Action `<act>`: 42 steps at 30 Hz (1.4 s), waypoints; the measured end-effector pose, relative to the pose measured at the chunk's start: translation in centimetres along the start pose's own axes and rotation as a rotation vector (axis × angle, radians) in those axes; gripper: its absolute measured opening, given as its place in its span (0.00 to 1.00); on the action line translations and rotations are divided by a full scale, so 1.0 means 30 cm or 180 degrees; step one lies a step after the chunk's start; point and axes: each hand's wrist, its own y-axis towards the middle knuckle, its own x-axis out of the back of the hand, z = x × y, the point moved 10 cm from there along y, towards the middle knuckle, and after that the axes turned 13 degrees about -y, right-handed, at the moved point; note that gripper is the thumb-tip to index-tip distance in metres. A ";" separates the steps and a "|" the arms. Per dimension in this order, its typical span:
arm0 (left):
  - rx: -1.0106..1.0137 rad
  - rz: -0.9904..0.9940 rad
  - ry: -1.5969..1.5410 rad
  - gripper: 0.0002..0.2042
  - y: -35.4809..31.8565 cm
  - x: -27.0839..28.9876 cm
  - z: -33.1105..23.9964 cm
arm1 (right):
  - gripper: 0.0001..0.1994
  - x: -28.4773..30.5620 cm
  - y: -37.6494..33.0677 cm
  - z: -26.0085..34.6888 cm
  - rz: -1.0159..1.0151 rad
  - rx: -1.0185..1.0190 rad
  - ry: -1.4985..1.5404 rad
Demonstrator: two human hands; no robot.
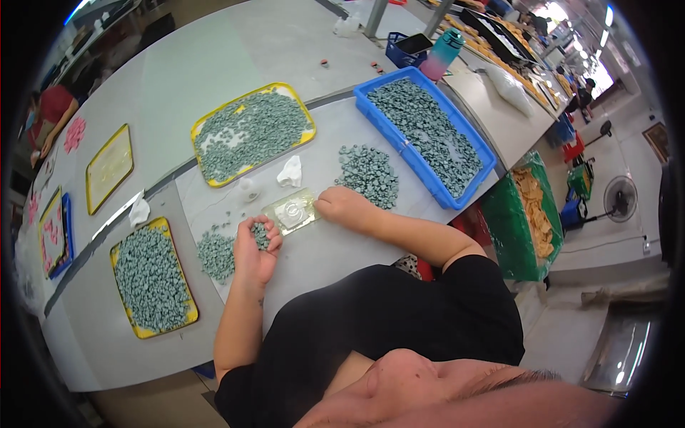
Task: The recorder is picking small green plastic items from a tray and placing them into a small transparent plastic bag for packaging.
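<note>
My left hand [258, 251] is cupped, its fingers curled round a small heap of grey-green pieces [261, 233], like beads or pebbles. My right hand [347, 207] is closed in a pinch at the right edge of a small yellowish rectangular plate [289, 227]. White paste [291, 212] is smeared on that plate. Whatever the right fingertips hold is hidden. Beside my left hand lies a loose pile of the same pieces [215, 254]. Another pile [367, 177] lies just beyond my right hand. A crumpled white tissue [290, 172] rests behind the plate.
Yellow-rimmed trays of green pieces stand behind [311, 118] and at left [187, 296]. A blue tray [399, 145] sits at back right, near a teal-and-pink bottle [444, 53]. A green-lined box [508, 225] stands right of the table. A person [53, 114] sits far left.
</note>
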 end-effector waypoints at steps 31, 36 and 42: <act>-0.0218 0.0081 0.0485 0.08 0.166 0.213 -0.259 | 0.16 -0.182 0.234 0.111 -0.0609 0.0421 0.0106; -0.0202 0.0322 0.0609 0.08 0.189 0.243 -0.306 | 0.15 -0.231 0.273 0.146 -0.0680 0.0569 -0.0107; -0.0346 -0.0023 0.0547 0.07 0.184 0.276 -0.328 | 0.15 -0.256 0.284 0.161 -0.0648 0.0624 -0.0173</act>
